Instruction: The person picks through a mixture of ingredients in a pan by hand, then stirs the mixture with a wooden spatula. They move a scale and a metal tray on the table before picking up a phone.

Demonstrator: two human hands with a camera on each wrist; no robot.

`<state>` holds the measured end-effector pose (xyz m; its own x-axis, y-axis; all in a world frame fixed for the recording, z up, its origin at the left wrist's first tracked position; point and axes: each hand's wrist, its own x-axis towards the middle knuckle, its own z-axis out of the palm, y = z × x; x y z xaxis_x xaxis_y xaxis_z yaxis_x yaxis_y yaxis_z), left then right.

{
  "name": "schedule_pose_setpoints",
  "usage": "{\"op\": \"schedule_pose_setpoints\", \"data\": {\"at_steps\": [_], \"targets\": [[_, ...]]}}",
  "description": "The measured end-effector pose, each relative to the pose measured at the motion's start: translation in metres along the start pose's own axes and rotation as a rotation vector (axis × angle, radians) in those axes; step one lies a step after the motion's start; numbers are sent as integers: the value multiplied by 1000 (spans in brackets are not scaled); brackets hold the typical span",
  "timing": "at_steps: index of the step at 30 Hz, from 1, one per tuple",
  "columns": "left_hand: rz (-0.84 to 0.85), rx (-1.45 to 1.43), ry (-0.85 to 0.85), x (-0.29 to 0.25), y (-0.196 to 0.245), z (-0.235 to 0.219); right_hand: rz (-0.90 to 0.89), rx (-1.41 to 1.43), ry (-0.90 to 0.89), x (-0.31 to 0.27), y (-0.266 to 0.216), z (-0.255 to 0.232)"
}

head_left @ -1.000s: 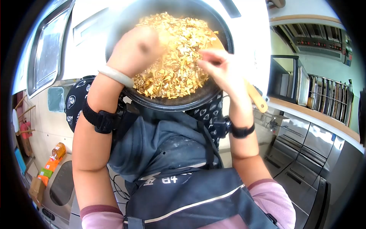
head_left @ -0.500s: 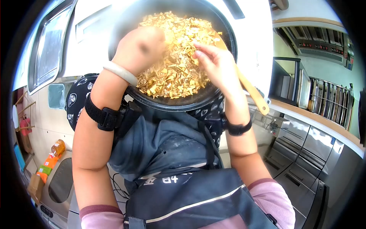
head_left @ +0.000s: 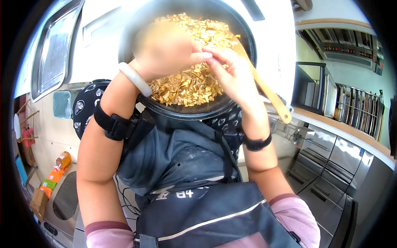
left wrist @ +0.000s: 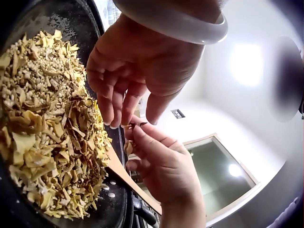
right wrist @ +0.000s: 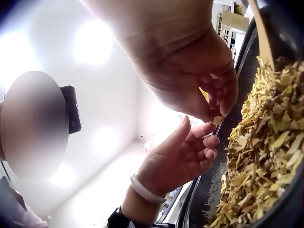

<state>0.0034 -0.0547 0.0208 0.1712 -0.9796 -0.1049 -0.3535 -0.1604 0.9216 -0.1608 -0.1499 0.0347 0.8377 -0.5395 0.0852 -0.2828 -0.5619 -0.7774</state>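
A dark round pan (head_left: 194, 112) holds a heap of dried yellow-brown flakes (head_left: 188, 89) mixed with pale grains. Above the heap my right hand (head_left: 237, 78) pinches small dried yellow flakes (right wrist: 217, 120) between thumb and fingers. My left hand (head_left: 163, 51), with a white bangle at its wrist, hovers over the pan. In the right wrist view the left hand (right wrist: 183, 154) has loosely bent, spread fingers, their tips right by the right fingertips. A wooden spatula (head_left: 271, 97) leans in the pan, its handle over the right rim.
A metal tray (head_left: 53, 49) lies on the white counter at the left. A sideboard with drawers (head_left: 331, 142) and a rack (head_left: 357, 107) stand to the right. On the lower left, an oil bottle (head_left: 63, 160) stands beside packets.
My left hand has turned and moved right, so its fingers meet the right fingertips. The right hand has shifted a little left over the pan.
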Motion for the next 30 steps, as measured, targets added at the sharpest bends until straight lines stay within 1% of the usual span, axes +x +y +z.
{"op": "schedule_pose_setpoints", "data": {"at_steps": [1, 5, 7, 8, 10, 11, 13, 14, 16, 17, 19, 20, 22, 23, 25, 26, 28, 29, 30], "targets": [[11, -16, -51, 2, -3, 2, -25, -3, 4, 0, -3, 1], [-20, -87, -40, 3, -6, 4, -53, -25, 26, 2, -8, 3], [-47, -376, -95, 3, -7, 1, -16, -42, 72, 3, -14, 0], [-46, -376, -94, 2, -7, -1, -17, -43, 72, 3, -12, 0], [-51, -444, -139, -1, -2, -5, -82, 52, 75, 5, -6, -2], [-50, -444, -139, -2, 1, -7, -83, 51, 75, 5, -5, -3], [-57, -572, -196, -4, 5, -11, -53, 290, 61, 5, -5, -4], [-56, -572, -195, -3, 4, -10, -54, 290, 61, 6, -4, -3], [-5, -669, -166, -2, 0, -6, -73, 406, 120, 8, -4, 0], [-4, -669, -168, -1, -1, -4, -73, 405, 121, 8, -7, 1], [16, -754, -116, 0, 0, -2, 85, 554, 164, 9, -16, 2], [16, -755, -115, 0, 0, -2, 85, 554, 164, 10, -17, 2], [19, -769, -105, 1, 0, -4, 253, 757, 155, 12, -20, 3], [18, -771, -103, 1, -1, -4, 254, 757, 152, 12, -21, 4], [21, -847, -109, 3, -3, -4, 346, 872, 126, 16, -21, 6], [20, -849, -109, 2, -3, -5, 348, 871, 126, 18, -20, 6], [-59, -665, 7, 0, 1, -13, 385, 837, 19, 23, -15, 5], [-81, -552, 115, -1, 1, -18, 384, 836, 20, 26, -6, 8], [-60, -300, 253, 2, -3, -22, 222, 434, -10, 28, 0, 11]]}}
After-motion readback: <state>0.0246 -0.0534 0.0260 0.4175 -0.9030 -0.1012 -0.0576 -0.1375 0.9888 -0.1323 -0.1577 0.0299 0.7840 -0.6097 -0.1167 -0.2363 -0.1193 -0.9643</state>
